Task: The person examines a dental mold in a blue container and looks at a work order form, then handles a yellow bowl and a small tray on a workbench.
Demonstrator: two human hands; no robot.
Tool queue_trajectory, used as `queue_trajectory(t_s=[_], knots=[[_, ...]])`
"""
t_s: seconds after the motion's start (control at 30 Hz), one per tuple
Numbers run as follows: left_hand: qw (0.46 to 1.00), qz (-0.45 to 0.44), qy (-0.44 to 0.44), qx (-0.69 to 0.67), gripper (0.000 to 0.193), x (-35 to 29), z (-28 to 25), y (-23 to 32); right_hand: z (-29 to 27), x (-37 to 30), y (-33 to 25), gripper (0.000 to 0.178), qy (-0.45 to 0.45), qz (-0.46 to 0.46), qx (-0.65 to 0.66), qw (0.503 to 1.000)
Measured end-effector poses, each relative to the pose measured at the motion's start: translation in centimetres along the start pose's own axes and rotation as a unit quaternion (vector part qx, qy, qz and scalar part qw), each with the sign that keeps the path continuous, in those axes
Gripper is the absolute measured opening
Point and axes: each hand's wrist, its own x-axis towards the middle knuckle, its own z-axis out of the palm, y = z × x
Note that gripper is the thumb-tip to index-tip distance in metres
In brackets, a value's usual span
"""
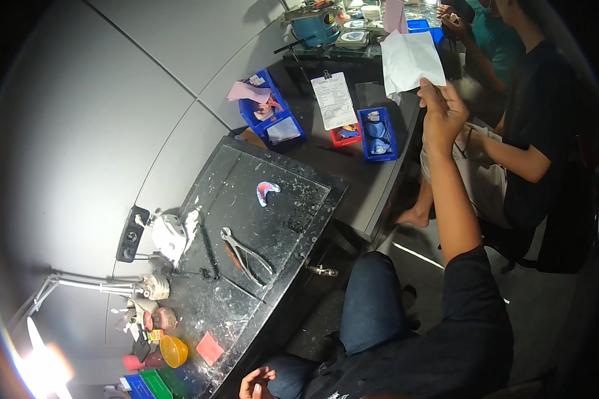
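A thin white sheet, paper or a flat pouch, hangs from my raised right hand at the upper right. The thumb and fingers pinch its lower right corner. At the lower edge, beside my knee, my left hand is partly in view with its fingers loosely bent and apart. No object shows in it. On the dark workbench nearby lie a pink and white denture-shaped piece, metal pliers and a pink square sheet.
Blue bins and another blue tray stand on the farther table, near a clipboard. Along the wall are a lamp, a yellow bowl and a power strip. A person sits at the right; another is beyond.
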Motion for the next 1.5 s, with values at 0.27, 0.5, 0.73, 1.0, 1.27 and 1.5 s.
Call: queue_trajectory(t_s=[0.27,0.5,0.73,1.0,1.27,1.5], knots=[[1.0,0.003,0.009,-0.003,0.041,-0.7,-0.7,-0.2,8.3,1.2,-3.5,0.02,0.266,-0.125,-0.025,0.955],[1.0,0.003,0.014,-0.007,0.04,-0.6,-1.0,-0.1,9.3,1.4,0.4,0.01,0.237,-0.106,-0.2,0.945],[1.0,0.003,0.016,-0.012,0.04,-0.8,-1.3,0.0,9.3,-1.8,14.6,0.01,0.057,0.039,-0.534,0.842],[0.999,0.006,0.037,-0.014,0.04,-1.4,-1.8,0.1,10.6,-4.2,12.8,0.033,0.094,0.049,-0.459,0.882],[0.999,0.003,0.028,-0.021,0.04,-0.9,-1.7,-0.1,6.6,-5.5,16.8,0.048,0.145,0.262,-0.525,0.797],[0.999,0.019,0.036,-0.028,0.039,-1.8,-1.8,0.0,6.1,-7.2,14.8,0.033,0.157,0.212,-0.581,0.77]])
